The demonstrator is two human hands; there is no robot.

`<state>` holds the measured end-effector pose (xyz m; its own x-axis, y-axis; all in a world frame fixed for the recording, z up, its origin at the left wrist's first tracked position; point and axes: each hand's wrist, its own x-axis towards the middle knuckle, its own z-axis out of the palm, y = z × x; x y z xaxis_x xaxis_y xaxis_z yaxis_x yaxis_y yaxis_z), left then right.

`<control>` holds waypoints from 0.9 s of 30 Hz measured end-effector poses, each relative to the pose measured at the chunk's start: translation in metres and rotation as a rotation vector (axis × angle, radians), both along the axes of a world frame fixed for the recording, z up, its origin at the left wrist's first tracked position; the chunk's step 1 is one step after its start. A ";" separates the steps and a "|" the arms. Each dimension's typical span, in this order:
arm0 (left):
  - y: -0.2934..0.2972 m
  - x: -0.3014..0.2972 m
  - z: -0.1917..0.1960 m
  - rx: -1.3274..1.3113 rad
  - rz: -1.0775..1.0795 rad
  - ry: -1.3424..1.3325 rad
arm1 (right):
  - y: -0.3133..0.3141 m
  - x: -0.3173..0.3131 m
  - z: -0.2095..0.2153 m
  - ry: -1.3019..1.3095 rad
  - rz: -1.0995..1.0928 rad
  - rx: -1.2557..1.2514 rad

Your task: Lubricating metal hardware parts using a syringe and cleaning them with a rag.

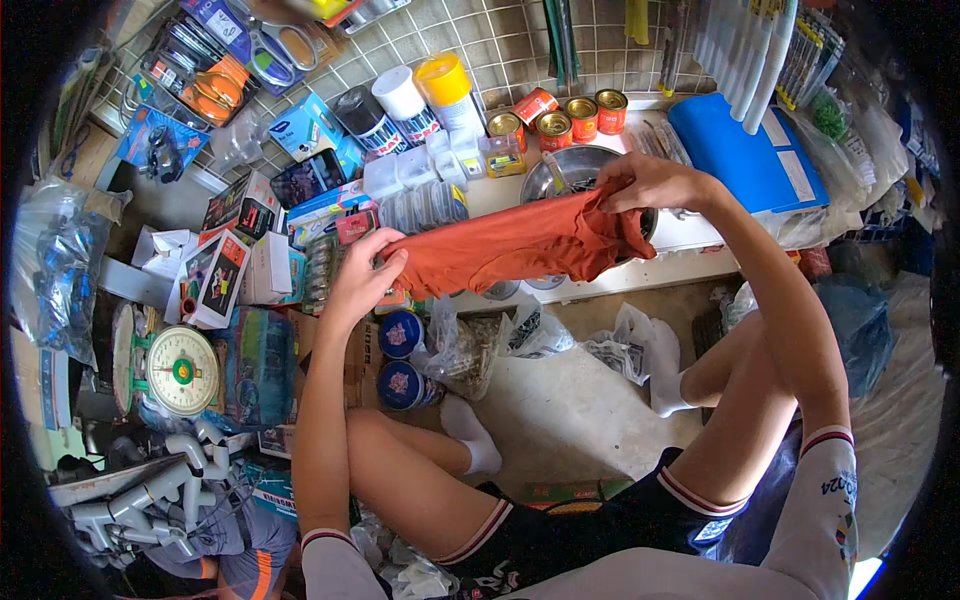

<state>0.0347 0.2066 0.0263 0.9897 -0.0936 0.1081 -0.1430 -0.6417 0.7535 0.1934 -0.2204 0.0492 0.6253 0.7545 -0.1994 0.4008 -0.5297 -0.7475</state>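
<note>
A rust-red cloth [500,245] is stretched out between my two hands, above the front of the white shelf. My left hand [368,278] grips its left end, thumb and fingers closed on the edge. At the other end, my right hand [660,186] pinches the bunched, crumpled part. The cloth's lower right edge hangs in loose folds. Just behind it sits a round metal bowl [543,180], partly hidden by the cloth; the small dark things inside cannot be made out.
On the shelf stand spray cans [445,85], several red tins [582,115] and a blue folder [740,150]. Boxes [213,278] and a dial scale [182,370] crowd the left. Blue-lidded tins [402,385] and plastic bags [535,330] lie on the floor between my legs.
</note>
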 end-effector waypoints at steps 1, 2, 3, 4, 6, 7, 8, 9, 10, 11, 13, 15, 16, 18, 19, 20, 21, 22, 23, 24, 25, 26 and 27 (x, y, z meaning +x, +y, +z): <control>0.003 -0.001 0.000 0.033 -0.050 -0.082 | 0.000 -0.001 0.000 -0.002 0.006 0.005; 0.001 -0.001 -0.002 0.032 -0.051 -0.082 | -0.003 -0.002 -0.001 0.009 -0.030 0.030; -0.002 -0.002 -0.004 -0.021 -0.023 -0.081 | -0.004 -0.003 -0.001 0.019 -0.066 0.057; -0.003 -0.003 -0.005 -0.073 0.004 -0.080 | -0.004 -0.003 -0.002 0.020 -0.066 0.056; -0.001 -0.002 -0.002 0.015 0.033 -0.040 | -0.001 -0.006 0.004 -0.050 -0.084 0.043; 0.000 -0.002 -0.001 0.104 0.062 0.000 | -0.002 -0.002 -0.001 -0.049 -0.084 0.044; -0.006 0.000 0.002 0.103 0.057 0.000 | -0.006 0.004 -0.010 -0.194 -0.082 0.049; -0.013 0.002 0.004 0.157 0.073 -0.034 | -0.009 0.008 -0.015 -0.338 -0.079 0.053; -0.018 0.005 0.006 0.209 0.088 -0.067 | -0.013 0.011 -0.021 -0.339 -0.084 0.050; -0.017 0.006 0.004 0.213 0.090 -0.067 | -0.012 0.012 -0.024 -0.375 -0.100 0.056; -0.014 0.009 -0.002 0.343 0.056 -0.168 | -0.013 0.015 -0.029 -0.410 -0.118 0.064; -0.015 0.012 -0.005 0.349 0.061 -0.131 | -0.013 0.016 -0.027 -0.407 -0.137 -0.062; -0.015 0.014 -0.007 0.357 0.069 -0.093 | -0.016 0.016 -0.025 -0.408 -0.141 -0.066; -0.009 0.015 -0.012 0.320 0.061 -0.097 | -0.015 0.007 -0.012 -0.295 -0.128 -0.304; -0.005 0.015 -0.014 0.280 0.052 -0.101 | -0.014 0.009 -0.015 -0.295 -0.126 -0.302; -0.005 0.017 -0.015 0.276 0.048 -0.102 | -0.017 0.011 -0.016 -0.301 -0.094 -0.324; -0.005 0.018 -0.017 0.212 0.049 -0.079 | -0.019 0.012 -0.017 -0.306 -0.062 -0.345; -0.005 0.019 -0.018 0.148 0.052 -0.056 | -0.021 0.013 -0.018 -0.306 -0.064 -0.348; -0.007 0.019 -0.018 0.147 0.051 -0.055 | -0.020 0.013 -0.018 -0.341 -0.102 -0.324; -0.008 0.020 -0.018 0.146 0.056 -0.076 | -0.020 0.013 -0.019 -0.376 -0.140 -0.299; -0.009 0.020 -0.018 0.145 0.061 -0.097 | -0.019 0.013 -0.019 -0.375 -0.139 -0.300; -0.009 0.020 -0.018 0.144 0.062 -0.097 | -0.019 0.013 -0.020 -0.360 -0.167 -0.281; -0.009 0.020 -0.018 0.134 0.045 -0.090 | -0.019 0.013 -0.021 -0.346 -0.195 -0.261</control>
